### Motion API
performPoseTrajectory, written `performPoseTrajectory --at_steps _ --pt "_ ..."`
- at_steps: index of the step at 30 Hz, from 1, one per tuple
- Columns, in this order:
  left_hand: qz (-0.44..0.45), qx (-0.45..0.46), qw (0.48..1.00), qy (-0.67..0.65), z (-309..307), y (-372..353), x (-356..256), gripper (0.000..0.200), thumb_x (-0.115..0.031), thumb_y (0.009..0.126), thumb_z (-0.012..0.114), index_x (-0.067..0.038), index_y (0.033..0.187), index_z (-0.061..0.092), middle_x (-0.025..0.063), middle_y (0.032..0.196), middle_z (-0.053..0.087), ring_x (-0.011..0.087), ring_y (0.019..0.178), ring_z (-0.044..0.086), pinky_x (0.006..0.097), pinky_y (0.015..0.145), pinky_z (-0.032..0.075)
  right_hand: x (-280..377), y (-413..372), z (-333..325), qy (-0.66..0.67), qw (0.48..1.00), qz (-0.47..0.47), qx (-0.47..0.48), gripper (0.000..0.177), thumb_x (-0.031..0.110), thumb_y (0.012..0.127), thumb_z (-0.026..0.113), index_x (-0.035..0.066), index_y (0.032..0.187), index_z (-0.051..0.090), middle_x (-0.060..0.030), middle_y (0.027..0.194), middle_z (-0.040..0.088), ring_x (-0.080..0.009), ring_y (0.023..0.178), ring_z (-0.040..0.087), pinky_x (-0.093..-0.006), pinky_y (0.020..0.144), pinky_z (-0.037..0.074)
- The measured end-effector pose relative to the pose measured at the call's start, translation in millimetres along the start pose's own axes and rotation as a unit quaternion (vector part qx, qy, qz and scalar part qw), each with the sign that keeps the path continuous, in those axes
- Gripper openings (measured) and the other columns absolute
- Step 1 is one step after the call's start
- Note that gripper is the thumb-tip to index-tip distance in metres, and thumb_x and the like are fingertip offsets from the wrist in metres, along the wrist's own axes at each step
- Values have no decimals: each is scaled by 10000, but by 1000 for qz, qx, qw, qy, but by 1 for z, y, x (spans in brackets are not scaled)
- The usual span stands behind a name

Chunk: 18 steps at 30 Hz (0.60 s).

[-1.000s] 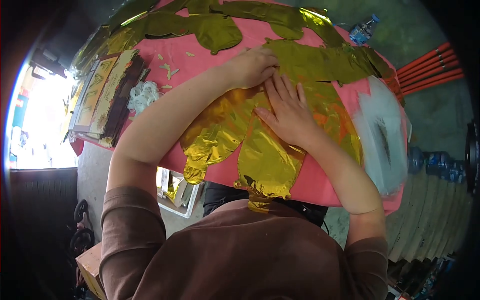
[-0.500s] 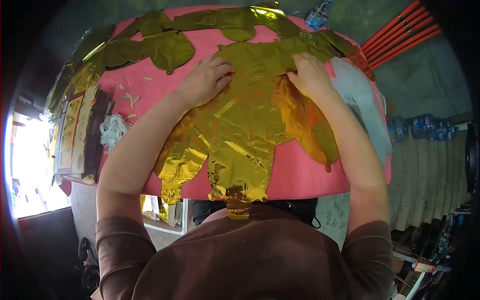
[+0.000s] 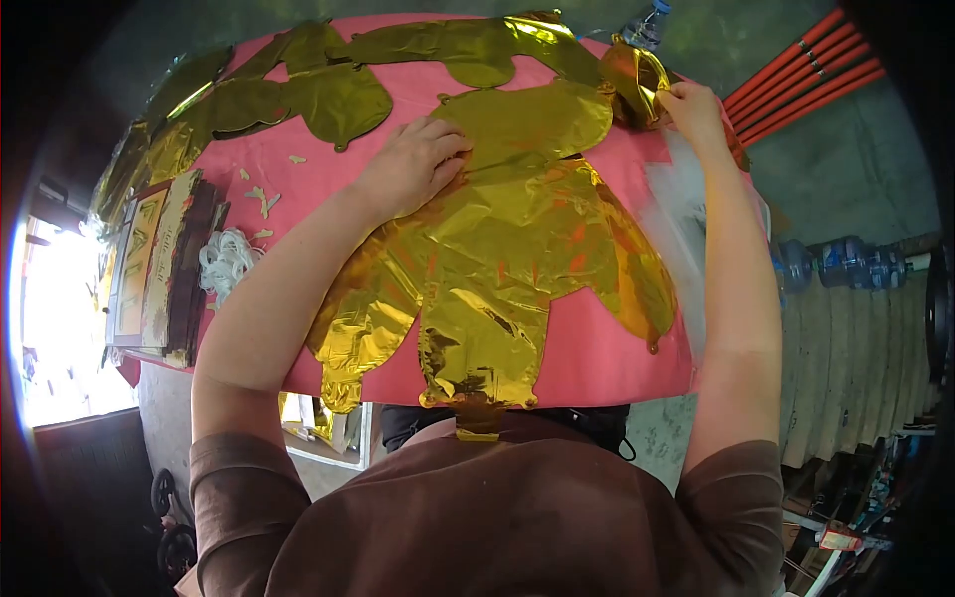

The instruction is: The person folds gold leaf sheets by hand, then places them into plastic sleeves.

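Gold foil balloons (image 3: 497, 259) deflated, crinkled, stacked flat mid table (image 3: 587, 348), necks near; one balloon (image 3: 637, 75) lifted, curled, far right

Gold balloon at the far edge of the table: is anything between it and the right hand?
Nothing visible. The right hand grips the lifted gold balloon directly, at the far edge of the pink table. The left hand is apart from it, pressing on the pile of flat gold balloons.

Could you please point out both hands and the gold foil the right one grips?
left hand (image 3: 413, 164), head view, its back
right hand (image 3: 693, 109), head view, knuckles
gold foil (image 3: 632, 80), head view, crumpled fold
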<state>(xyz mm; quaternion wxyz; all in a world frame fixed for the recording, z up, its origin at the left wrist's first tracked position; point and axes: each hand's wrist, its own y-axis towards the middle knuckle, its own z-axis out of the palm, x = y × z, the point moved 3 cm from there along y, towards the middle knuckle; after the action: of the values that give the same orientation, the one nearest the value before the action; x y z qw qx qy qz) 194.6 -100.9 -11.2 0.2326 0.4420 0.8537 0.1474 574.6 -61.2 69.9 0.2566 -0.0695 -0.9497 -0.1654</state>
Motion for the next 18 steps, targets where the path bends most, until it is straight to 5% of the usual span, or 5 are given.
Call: performPoseTrajectory --at_steps 4,7,14,16,18 --pt "-4 3 1000 -16 2 1 1 252 -199 871 562 -70 1082 607 71 1133 551 276 1088 485 386 932 394 26 -29 22 -89 984 -136 71 213 188 776 676 -18 733 643 -86 599 595 -124 539 532 -292 515 419" --pt "2 8 1000 -10 0 0 0 249 -194 872 562 -69 1083 605 72 1128 551 277 1087 485 385 931 396 32 -43 47 -147 968 -59 192 254 290 726 705 46 791 674 -120 725 653 -250 677 631 -366 633 482" --pt "-4 7 1000 -14 0 1 -1 255 -196 874 560 -67 1090 601 73 1126 549 279 1089 482 392 937 395 50 -54 62 -139 973 -151 108 260 293 752 693 53 850 690 -135 786 663 -249 759 650 -374 692 502" --pt "-10 15 1000 -10 0 1 -2 262 -200 877 558 -67 1099 598 72 1129 549 279 1091 482 393 940 394 47 -51 71 -170 956 -223 90 212 172 750 710 2 873 675 -108 695 646 -137 623 620 -323 581 486" --pt "-8 11 1000 -7 -1 0 -2 264 -199 877 558 -69 1103 597 70 1132 549 278 1093 481 392 941 393 37 -44 75 -105 973 -158 128 191 159 760 708 -6 844 660 -91 671 635 -133 590 609 -315 550 476"
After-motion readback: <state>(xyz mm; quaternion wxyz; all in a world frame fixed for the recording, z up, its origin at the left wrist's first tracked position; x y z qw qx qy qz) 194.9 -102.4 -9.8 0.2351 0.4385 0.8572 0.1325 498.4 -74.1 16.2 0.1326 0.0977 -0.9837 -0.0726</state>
